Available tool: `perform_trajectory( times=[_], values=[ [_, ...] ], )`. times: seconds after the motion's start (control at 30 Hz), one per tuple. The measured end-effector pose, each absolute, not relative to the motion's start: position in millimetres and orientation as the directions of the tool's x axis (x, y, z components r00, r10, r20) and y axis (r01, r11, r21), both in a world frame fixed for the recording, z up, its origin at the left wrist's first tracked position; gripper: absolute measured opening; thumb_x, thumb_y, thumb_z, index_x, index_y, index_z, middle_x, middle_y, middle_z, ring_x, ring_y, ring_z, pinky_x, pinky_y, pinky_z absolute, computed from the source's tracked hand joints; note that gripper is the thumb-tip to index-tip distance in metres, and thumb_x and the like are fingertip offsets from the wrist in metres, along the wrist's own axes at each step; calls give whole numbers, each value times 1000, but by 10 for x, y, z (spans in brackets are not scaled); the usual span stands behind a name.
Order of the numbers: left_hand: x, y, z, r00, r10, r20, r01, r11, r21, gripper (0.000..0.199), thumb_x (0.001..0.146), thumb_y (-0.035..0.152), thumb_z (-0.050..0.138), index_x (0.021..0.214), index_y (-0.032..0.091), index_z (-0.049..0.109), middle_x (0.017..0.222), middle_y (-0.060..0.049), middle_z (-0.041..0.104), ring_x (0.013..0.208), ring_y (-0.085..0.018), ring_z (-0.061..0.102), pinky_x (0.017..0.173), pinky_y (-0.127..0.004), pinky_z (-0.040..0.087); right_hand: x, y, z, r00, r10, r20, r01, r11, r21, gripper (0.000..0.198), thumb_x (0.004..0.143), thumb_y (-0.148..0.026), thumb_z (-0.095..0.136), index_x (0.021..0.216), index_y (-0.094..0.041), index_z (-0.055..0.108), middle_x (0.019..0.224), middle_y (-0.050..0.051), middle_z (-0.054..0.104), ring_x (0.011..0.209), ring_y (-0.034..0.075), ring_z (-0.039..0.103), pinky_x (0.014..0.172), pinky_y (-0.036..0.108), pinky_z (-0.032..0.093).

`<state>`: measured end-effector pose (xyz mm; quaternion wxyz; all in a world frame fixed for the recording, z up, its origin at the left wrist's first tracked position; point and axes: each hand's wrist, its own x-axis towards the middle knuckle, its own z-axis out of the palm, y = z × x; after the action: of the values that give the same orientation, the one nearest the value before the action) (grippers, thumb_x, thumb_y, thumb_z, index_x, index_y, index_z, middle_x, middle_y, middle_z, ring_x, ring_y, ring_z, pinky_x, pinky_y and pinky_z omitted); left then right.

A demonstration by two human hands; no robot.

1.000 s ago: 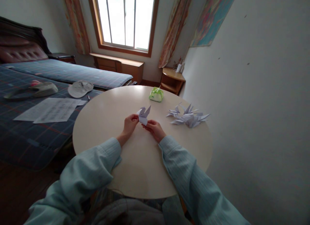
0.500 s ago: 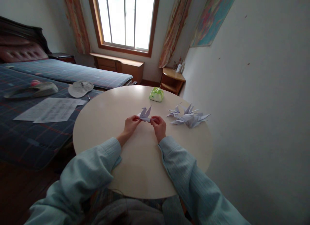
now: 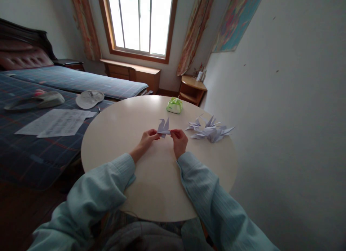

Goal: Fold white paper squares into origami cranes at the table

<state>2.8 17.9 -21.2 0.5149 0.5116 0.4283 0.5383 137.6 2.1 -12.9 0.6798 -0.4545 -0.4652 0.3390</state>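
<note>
Pinched by the left hand at nine o'clock and right hand at three, the paper bird could tear if overpulled.

Bright light is coming through a wood-framed window, patterned curtains are hanging on either side, a plaid bed is standing at left, and a white wall is rising at right.

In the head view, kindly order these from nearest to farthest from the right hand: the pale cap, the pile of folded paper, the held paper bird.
1. Held paper bird: touching the right hand, at its left.
2. Pile of folded paper: on the table, to the right.
3. Pale cap: on the mattress, far left.
</note>
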Motion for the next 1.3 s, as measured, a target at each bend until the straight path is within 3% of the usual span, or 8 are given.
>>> perform_trajectory(
  times=[0.3, 0.87, 1.3],
  values=[
    [34, 140, -196, 168, 982, 87, -178, -57, 982, 28, 55, 35, 68, 66, 12, 57, 60, 1, 57, 57, -8, 51, 60, -23, 39, 1400, 25, -144, 370, 828, 422, 41, 440, -897, 12, 64, -29, 57, 69, -19, 57, 66, -2, 62, 66, 12, 58, 67, 27, 48],
    [45, 106, -146, 179, 982, 65, -213, -26, 977, 34, 60, 45, 63, 69, 13, 59, 66, -2, 59, 60, -10, 52, 65, -26, 41, 1399, -71, -104, 289, 745, 601, 315, 518, -795, 14, 71, -34, 55, 72, -21, 60, 73, -1, 66, 68, 13, 60, 68, 26, 48],
    [41, 110, -148, 181, 980, 84, -222, -43, 974, 31, 57, 41, 67, 66, 13, 58, 63, 0, 58, 58, -9, 51, 65, -25, 41, 1392, -22, -137, 323, 773, 546, 198, 509, -838, 16, 68, -36, 57, 73, -20, 58, 69, -1, 64, 67, 13, 60, 68, 27, 49]
  ],
)
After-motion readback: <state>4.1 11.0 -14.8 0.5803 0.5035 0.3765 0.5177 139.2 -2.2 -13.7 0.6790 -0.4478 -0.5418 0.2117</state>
